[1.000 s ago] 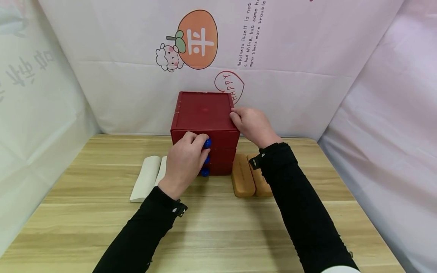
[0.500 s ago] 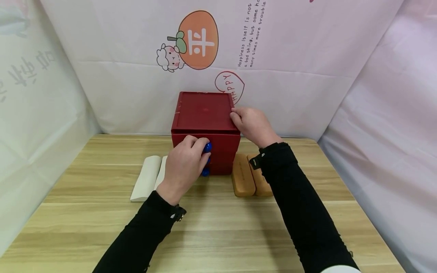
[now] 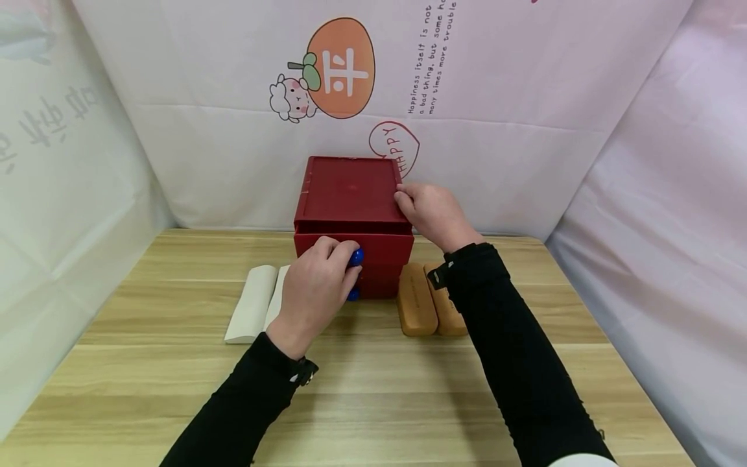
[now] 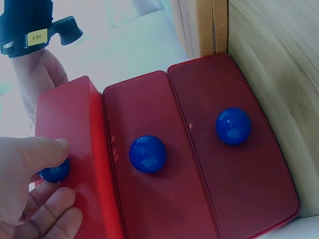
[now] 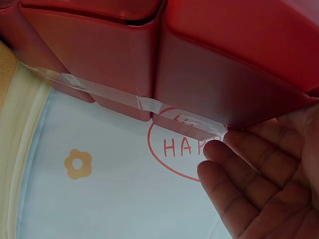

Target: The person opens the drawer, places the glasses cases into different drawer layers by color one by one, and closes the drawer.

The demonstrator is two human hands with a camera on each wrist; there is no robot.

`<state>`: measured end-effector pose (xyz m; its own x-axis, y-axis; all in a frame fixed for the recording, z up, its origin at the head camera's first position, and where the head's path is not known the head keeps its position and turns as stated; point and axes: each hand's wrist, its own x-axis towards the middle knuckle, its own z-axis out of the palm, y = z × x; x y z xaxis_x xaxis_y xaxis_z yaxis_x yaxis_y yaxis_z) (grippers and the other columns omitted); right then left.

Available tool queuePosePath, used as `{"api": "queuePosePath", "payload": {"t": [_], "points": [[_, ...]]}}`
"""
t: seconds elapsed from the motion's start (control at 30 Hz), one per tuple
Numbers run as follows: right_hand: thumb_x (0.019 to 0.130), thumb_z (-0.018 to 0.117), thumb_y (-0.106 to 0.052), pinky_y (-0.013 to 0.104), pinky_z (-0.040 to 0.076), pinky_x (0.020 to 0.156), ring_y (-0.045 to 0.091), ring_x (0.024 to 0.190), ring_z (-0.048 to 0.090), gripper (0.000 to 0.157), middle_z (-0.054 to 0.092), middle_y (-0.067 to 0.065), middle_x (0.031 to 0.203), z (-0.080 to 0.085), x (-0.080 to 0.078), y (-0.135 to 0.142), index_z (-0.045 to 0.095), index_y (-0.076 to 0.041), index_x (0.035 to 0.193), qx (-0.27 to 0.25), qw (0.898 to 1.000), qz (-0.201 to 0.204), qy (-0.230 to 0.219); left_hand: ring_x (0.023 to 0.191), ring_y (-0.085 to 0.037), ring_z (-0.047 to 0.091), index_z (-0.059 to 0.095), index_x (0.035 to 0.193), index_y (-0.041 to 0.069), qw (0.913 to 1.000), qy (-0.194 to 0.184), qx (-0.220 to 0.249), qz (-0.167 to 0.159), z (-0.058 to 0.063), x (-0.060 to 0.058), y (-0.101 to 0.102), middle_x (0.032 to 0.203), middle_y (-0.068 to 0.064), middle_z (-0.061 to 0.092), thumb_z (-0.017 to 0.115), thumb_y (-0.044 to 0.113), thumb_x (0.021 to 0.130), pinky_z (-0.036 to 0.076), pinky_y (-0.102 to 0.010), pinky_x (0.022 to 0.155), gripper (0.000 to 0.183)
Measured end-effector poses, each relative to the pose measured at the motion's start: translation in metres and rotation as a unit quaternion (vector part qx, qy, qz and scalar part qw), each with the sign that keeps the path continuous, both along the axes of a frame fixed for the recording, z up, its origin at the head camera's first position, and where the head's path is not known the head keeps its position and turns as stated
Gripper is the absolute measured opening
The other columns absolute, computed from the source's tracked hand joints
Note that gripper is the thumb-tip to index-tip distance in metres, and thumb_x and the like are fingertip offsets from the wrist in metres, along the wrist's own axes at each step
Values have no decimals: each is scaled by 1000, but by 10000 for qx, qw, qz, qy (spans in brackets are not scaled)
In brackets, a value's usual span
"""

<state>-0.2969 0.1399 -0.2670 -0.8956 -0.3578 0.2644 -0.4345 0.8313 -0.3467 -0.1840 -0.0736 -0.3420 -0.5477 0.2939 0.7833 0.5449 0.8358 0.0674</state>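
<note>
A dark red chest of three stacked drawers (image 3: 350, 188) stands against the back cloth. My left hand (image 3: 315, 282) pinches the round blue knob (image 4: 55, 172) of the top drawer (image 3: 388, 250) between thumb and fingers. That drawer juts out past the two below it. Blue knobs on the middle drawer (image 4: 148, 154) and the bottom drawer (image 4: 233, 126) show plainly in the left wrist view. My right hand (image 3: 434, 213) rests at the chest's upper right edge. In the right wrist view its fingers (image 5: 224, 194) extend along the side, their tips near clear tape.
Two tan rounded blocks (image 3: 417, 301) lie right of the chest, partly under the right sleeve. An open white book-shaped object (image 3: 251, 305) lies left of it, partly behind the left hand. Printed cloth (image 3: 496, 78) encloses the wooden table (image 3: 379, 389) at the back and sides.
The top drawer has slid out toward me, drawn by my left hand on its knob, and a gap has opened beneath the chest's top. My right hand has stayed put.
</note>
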Motion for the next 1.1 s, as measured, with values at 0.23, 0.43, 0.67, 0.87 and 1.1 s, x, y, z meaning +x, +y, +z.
{"api": "queuePosePath", "payload": {"t": [0.23, 0.43, 0.67, 0.87, 1.1], "points": [[103, 41, -35, 41, 46, 102, 21, 122, 55, 46, 61, 8, 134, -1, -1, 0, 57, -10, 138, 3, 10000, -1, 63, 74, -18, 61, 68, 112, 9, 10000, 24, 8, 26, -1, 2, 0, 95, -10, 61, 76, 26, 83, 57, -33, 64, 34], [103, 41, -34, 41, 45, 103, 22, 124, 54, 46, 61, 8, 134, -1, -2, 0, 57, -10, 138, 56, 9999, -8, 86, 75, -19, 61, 67, 112, 9, 10000, 15, -7, 14, -2, 4, 1, 95, -10, 60, 76, 25, 82, 57, -33, 64, 35], [103, 41, -34, 41, 44, 104, 22, 125, 53, 46, 60, 8, 135, -1, -1, 0, 56, -9, 139, 25, 10000, 0, 25, 75, -18, 61, 68, 112, 9, 10000, 21, -10, -12, -1, 8, 1, 95, -10, 61, 74, 26, 84, 57, -32, 63, 34], [103, 41, -36, 40, 44, 104, 21, 125, 53, 47, 60, 7, 135, 0, -1, 0, 56, -10, 139, 37, 10000, -40, -52, 75, -18, 61, 67, 112, 8, 10000, 3, -17, -50, -1, 11, 1, 95, -10, 61, 73, 27, 85, 57, -32, 64, 33], [103, 41, -35, 40, 45, 104, 20, 125, 53, 47, 60, 7, 136, -1, -2, 0, 56, -10, 140, 85, 10000, -18, -29, 76, -18, 61, 68, 112, 8, 10000, 26, -49, -18, -1, 15, 0, 94, -10, 61, 73, 28, 85, 57, -32, 65, 34]]}}
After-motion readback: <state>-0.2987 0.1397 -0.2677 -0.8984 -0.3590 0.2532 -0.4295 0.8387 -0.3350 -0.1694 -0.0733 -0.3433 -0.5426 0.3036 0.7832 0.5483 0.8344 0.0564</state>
